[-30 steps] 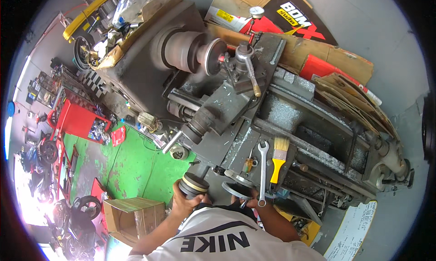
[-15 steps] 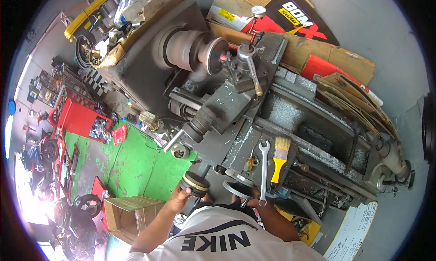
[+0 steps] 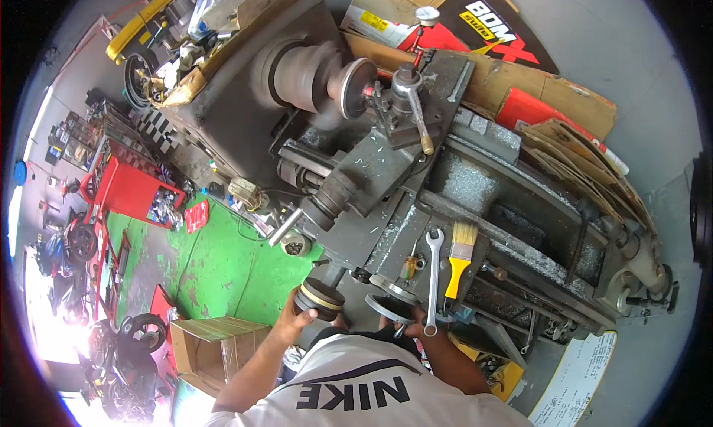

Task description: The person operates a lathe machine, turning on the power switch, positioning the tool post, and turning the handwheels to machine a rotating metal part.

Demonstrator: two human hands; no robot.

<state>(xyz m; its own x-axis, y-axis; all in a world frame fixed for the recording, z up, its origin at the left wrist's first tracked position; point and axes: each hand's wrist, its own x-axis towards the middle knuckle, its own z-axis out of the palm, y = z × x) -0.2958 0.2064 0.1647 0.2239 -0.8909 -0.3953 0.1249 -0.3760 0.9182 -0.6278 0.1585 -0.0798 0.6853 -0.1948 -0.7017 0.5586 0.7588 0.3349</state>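
A metal lathe fills the middle of the view. Its chuck [image 3: 301, 78] is blurred by spinning, and a round, pale-rimmed workpiece [image 3: 358, 89] sits in front of it. Against that workpiece stands the tool post [image 3: 407, 85] with its lever. Low in the view, my left hand [image 3: 292, 324] has its thumb and fingers closed around a dark round wheel with a brass-coloured band [image 3: 319, 299]. My right hand [image 3: 408, 332] is at a grey handwheel [image 3: 390, 308], its fingers by the small metal handle and partly hidden.
A spanner [image 3: 433, 278] and a yellow-handled brush [image 3: 458, 267] lie on the lathe beside a screwdriver [image 3: 411, 266]. Metal chips cover the bed [image 3: 468, 182]. Cardboard [image 3: 549, 93] leans behind; a dial gauge [image 3: 427, 16] stands near it. An open carton [image 3: 197, 353] is at lower left.
The chuck is blurred by spinning in both frames. My left hand has shifted slightly on the banded wheel; my right hand stays at the handwheel. The whole view has moved a little.
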